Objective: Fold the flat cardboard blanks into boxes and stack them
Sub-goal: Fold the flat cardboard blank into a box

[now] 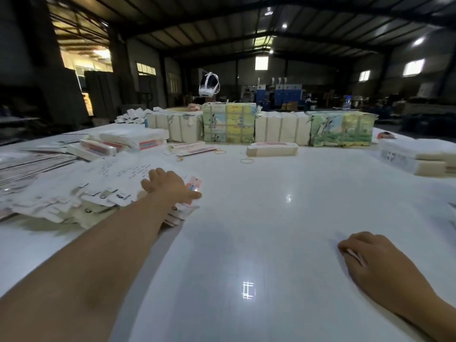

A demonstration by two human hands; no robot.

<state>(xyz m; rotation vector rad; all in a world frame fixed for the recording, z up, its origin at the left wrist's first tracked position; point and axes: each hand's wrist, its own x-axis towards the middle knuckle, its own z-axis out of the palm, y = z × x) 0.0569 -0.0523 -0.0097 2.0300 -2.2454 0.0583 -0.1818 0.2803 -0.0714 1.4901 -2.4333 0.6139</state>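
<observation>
Still early: left hand (170, 185) reaching onto blanks (74, 193) at left, fingers loose, nothing clearly held; right hand (370, 255) flat on desk (271, 218); few boxes (272, 148) folded, many blanks left.

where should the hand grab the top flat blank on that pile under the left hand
Take the top blank by its right edge, coming from the bare table side. That pink-printed edge sticks out past the left hand and overhangs the pile, so fingers could likely slip under while the thumb pinches from above.
</observation>
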